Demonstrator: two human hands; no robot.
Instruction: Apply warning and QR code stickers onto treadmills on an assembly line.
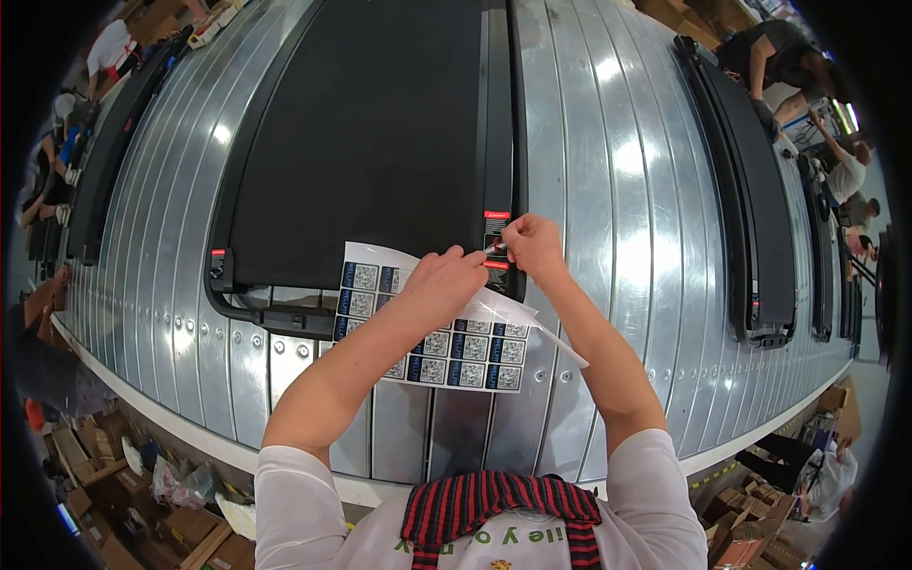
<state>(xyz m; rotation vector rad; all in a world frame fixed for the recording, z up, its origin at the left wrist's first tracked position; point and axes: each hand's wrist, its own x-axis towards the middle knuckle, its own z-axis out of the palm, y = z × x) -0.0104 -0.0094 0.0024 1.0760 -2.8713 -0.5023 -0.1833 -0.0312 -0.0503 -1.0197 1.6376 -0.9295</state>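
Note:
In front of me lies a treadmill deck with a black belt [370,142] and a dark side rail [497,114]. Black labels with red headings, such as the warning label [496,217], are stuck on the rail near its close right corner. My left hand [446,280] is closed on a white sheet of square code stickers [446,370], which overlaps the deck's near edge and curls at its right. My right hand [534,245] is pinched over the rail, its fingertips close to the left one's. A tiny whitish piece shows between the fingertips, too small to make out.
The deck rests on a metal slatted conveyor [627,209] with a pale near edge. Another treadmill deck [741,190] stands to the right, and one more [123,142] to the left. Other people work along the sides. Cardboard boxes [190,532] lie on the floor at lower left.

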